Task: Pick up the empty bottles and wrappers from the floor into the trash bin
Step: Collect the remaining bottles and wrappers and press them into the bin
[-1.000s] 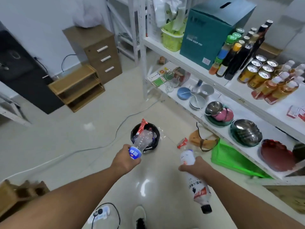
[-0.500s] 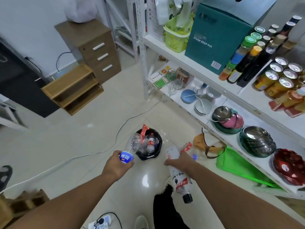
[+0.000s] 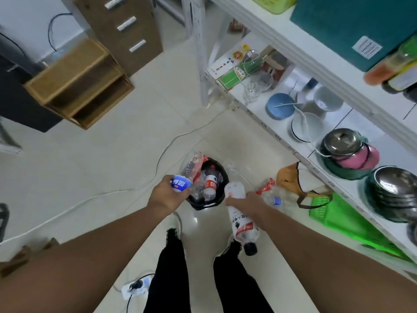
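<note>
A pale glossy tiled floor (image 3: 108,154) fills the room, with a thin white cable (image 3: 126,190) trailing across it and a white power strip (image 3: 135,288) lying near the bottom edge. Against the white wall (image 3: 33,16) stand a brown drawer cabinet (image 3: 126,26) with metal handles, a low open wooden shelf unit (image 3: 79,84) and, beside it, a black cabinet (image 3: 15,96). Along the right runs a white metal shelving rack (image 3: 282,123) carrying bowls, glasses, steel pans and a teal box (image 3: 352,26).
</note>
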Demonstrator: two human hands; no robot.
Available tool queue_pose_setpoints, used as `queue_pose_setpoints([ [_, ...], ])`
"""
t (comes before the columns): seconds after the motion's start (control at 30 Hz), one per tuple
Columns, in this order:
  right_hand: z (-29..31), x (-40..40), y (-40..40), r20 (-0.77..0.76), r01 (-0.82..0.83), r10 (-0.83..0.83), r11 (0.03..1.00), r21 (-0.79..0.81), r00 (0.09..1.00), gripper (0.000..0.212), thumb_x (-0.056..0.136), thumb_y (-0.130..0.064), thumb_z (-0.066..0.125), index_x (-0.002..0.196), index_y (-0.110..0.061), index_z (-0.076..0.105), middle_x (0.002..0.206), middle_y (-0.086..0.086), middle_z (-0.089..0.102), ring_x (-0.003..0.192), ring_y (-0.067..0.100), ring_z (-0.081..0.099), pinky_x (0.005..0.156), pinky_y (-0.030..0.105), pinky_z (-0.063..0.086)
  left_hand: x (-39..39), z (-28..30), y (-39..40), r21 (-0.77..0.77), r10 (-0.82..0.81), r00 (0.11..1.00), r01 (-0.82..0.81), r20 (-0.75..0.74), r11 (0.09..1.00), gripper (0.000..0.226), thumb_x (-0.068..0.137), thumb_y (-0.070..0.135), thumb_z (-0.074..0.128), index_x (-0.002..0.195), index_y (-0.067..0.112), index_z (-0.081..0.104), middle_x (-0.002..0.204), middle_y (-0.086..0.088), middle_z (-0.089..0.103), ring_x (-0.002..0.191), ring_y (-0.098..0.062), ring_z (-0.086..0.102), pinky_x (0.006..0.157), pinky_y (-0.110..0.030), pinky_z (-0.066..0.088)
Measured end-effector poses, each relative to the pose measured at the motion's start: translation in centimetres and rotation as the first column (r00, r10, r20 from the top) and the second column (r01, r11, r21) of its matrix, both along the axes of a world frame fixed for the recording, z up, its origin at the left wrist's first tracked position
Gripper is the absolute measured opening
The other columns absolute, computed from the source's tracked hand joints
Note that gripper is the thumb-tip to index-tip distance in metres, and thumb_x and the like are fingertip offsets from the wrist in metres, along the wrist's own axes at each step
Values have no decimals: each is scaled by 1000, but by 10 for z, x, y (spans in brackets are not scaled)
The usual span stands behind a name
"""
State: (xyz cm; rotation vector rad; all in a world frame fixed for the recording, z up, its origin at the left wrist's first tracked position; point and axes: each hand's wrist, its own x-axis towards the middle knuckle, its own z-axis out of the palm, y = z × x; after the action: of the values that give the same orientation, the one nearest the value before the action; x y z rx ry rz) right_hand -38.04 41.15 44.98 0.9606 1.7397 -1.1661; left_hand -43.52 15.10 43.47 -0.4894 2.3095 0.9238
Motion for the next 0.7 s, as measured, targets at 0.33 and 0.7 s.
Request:
queue_pose_setpoints([
  [0.33,-216,-54,-32,-80,122,-116,989,83,990,53,86,-47,80,122,-13,63,100,6,75,85,26,77,80,46,66,-55,-220,1,-102,-302,953,302,17,948,64,78,60,80,128,28,56,111,3,67,96,-19,69,86,-42,60],
  [0.7,-376,-76,-47,-76,-116,172,872,476,982,47,102,-47,54,127,-8,65,118,15,68,87,28,58,75,32,42,-74,-361,16,-292,-500,866,482,15,826,67,88,70,67,131,20,54,119,-8,62,104,-30,67,93,-47,58],
])
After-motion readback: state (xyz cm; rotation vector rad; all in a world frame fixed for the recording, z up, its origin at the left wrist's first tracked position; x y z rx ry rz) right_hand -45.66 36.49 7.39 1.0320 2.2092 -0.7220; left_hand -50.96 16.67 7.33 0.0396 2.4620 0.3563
